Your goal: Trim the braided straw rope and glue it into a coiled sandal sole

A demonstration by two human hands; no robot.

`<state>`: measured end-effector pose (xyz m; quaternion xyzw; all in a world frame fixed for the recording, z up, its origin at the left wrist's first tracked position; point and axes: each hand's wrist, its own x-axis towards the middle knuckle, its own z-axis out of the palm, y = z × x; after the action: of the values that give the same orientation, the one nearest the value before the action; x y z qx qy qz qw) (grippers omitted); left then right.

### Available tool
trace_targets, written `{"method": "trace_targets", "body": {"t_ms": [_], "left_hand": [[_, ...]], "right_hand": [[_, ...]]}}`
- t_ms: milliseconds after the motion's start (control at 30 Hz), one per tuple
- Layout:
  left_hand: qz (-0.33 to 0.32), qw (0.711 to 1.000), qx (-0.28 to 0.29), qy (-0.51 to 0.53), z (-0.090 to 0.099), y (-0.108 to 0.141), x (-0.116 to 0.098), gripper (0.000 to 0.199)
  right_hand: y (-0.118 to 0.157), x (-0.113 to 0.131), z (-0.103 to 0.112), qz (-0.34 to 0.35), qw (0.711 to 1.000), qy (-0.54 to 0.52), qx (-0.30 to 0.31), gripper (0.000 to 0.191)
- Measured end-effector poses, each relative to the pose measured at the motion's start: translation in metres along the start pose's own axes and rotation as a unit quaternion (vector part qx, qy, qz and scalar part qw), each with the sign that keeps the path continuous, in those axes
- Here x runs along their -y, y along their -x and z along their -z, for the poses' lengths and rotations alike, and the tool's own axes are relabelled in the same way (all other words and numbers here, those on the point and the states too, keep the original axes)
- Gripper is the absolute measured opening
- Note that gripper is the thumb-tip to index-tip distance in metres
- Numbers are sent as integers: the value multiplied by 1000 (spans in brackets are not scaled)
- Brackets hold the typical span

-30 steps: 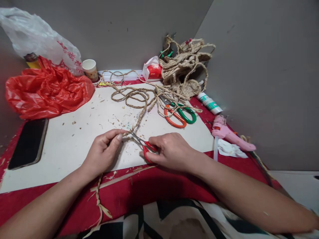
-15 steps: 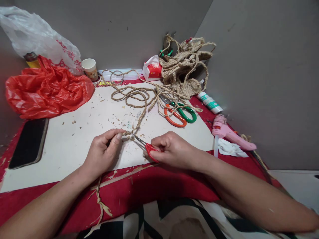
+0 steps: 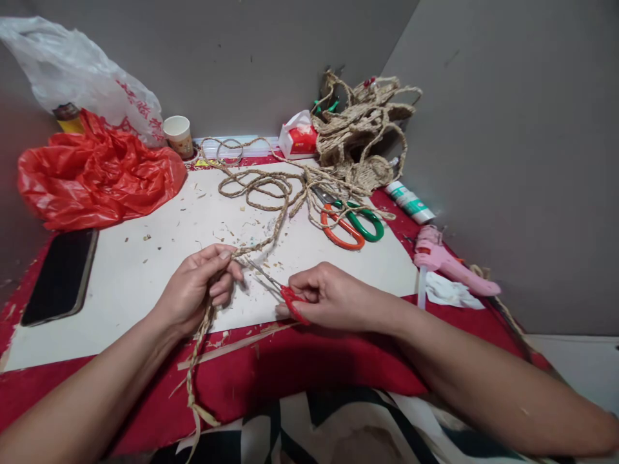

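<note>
My left hand (image 3: 203,283) pinches a braided straw cord (image 3: 264,243) between thumb and forefinger. Below that hand the cord hangs over the red cloth, with loose strands at its knotted end; beyond it, the cord runs back in loops on the white board. In my right hand (image 3: 324,293) is a small pair of scissors (image 3: 293,305) with red handles. Their blades are slightly apart and point at the cord beside my left fingertips, a small gap from it. Part of the handles is hidden by my fingers.
Larger scissors (image 3: 342,227) with orange and green handles lie under cord loops. Behind are a woven straw bundle (image 3: 360,129), a tissue pack (image 3: 298,136) and a paper cup (image 3: 178,136). A phone (image 3: 58,277) and red bag (image 3: 104,177) lie left, a pink glue gun (image 3: 449,264) right.
The scissor blades have come away from the cord and opened a little. My left hand has shifted its hold along the cord, and more braid shows hanging below it.
</note>
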<state>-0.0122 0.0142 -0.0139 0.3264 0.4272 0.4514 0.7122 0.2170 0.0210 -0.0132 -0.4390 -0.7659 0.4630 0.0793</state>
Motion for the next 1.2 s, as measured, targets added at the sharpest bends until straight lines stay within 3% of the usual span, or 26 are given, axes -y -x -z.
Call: {"method": "trace_targets", "body": {"t_ms": [167, 267, 400, 600, 700, 933, 1033, 1200], "left_hand": [[18, 999, 38, 17, -1, 2, 2, 7], [30, 998, 52, 12, -1, 2, 4, 8], [51, 997, 53, 8, -1, 2, 4, 18], [51, 998, 39, -11, -4, 2, 4, 22], [40, 998, 31, -28, -3, 2, 4, 21], [31, 999, 37, 14, -2, 2, 2, 19], [30, 999, 34, 21, -3, 1, 0, 19], [26, 999, 34, 8, -2, 1, 2, 15]], "right_hand": [[-2, 3, 1, -15, 988, -147, 46, 50], [-5, 4, 0, -17, 979, -201, 22, 52], [-6, 6, 3, -19, 970, -233, -64, 59], [-5, 13, 7, -12, 963, -211, -167, 65], [-5, 13, 8, -13, 961, -200, -189, 64], [-3, 8, 4, -47, 980, -183, -56, 56], [0, 3, -1, -36, 986, -160, -36, 50], [1, -3, -3, 47, 986, 17, -160, 43]]}}
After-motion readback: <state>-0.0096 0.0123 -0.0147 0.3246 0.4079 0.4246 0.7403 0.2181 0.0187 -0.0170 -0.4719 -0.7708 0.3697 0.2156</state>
